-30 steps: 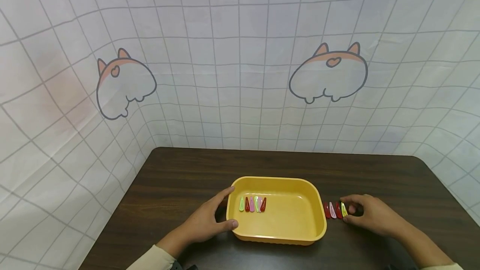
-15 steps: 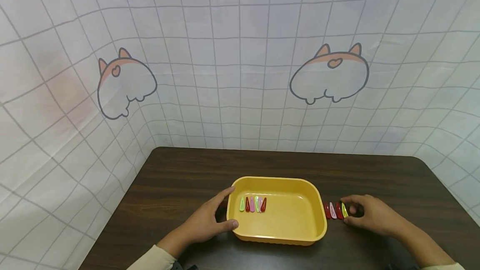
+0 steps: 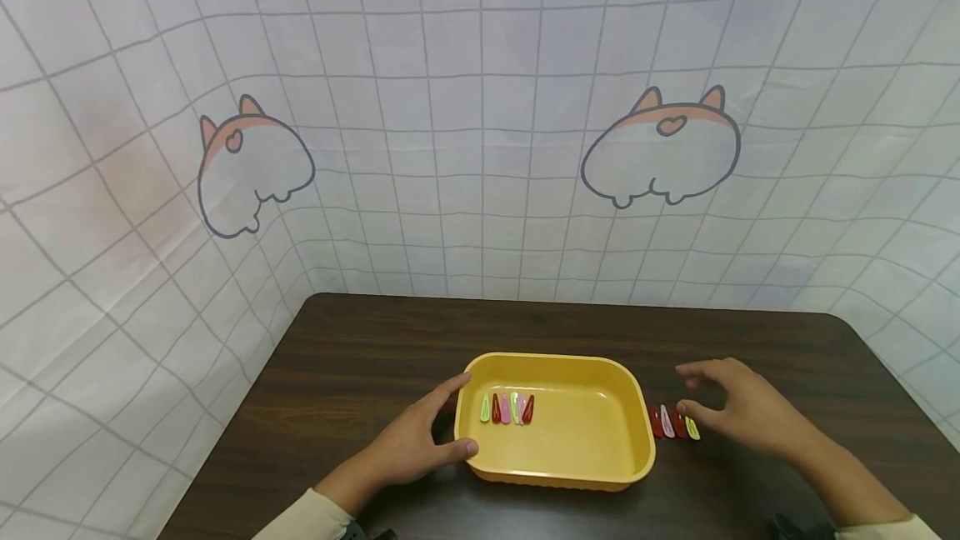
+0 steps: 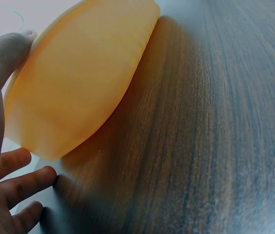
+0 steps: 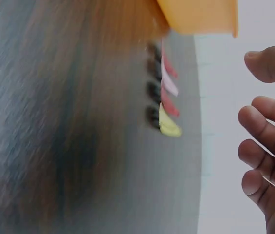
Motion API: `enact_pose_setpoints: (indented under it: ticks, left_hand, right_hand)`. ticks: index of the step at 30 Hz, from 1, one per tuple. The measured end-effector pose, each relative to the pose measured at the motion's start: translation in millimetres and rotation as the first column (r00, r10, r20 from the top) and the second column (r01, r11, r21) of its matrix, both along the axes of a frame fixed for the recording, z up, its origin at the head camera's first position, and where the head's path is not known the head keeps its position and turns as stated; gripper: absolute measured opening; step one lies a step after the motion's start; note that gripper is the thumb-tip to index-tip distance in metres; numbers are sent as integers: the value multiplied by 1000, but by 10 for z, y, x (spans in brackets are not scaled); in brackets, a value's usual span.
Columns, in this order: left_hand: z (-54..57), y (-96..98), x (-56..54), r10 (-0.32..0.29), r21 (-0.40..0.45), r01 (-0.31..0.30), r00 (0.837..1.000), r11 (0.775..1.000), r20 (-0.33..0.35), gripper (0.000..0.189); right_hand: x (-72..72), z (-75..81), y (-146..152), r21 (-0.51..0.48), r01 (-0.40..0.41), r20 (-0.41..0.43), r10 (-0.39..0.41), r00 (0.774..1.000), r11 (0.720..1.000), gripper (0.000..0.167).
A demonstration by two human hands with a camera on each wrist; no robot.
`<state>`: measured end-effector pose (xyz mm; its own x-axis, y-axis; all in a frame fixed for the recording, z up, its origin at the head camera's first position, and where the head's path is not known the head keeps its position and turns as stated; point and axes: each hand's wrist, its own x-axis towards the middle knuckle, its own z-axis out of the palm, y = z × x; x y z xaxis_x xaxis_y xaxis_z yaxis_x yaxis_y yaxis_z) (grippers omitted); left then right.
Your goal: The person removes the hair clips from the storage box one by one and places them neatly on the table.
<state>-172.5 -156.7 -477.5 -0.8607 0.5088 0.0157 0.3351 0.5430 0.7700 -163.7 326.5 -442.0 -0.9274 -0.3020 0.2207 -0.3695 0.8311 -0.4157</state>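
My left hand holds the left end of a yellow plastic tray, thumb and index finger spread along its rim. In the left wrist view, the other fingers stick out past the tray's wall. Several snap hair clips, green, red and pink, lie side by side in the tray's left part; one is a red clip. Right of the tray, another row on the table ends in a yellow hair clip, beside red ones and a pink clip. Just above that row, my right hand hovers, fingers apart, holding nothing.
The dark wood-grain table carries the tray near its front middle. White grid-patterned cloth with cartoon animal drawings hangs behind the table and along its sides.
My right hand has let go of the yellow hair clip at the row's right end and risen off it, fingers parting. The left hand and the tray stay in place.
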Motion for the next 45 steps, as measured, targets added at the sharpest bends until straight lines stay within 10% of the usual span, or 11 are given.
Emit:
enact_pose_setpoints:
  ticks: [45]
  left_hand:
    - [16, 22, 6, 3, -1, -3, 1000, 1000, 15, 90]
  right_hand:
    - [-93, 204, -833, -31, -157, -15, 157, 988, 987, 43]
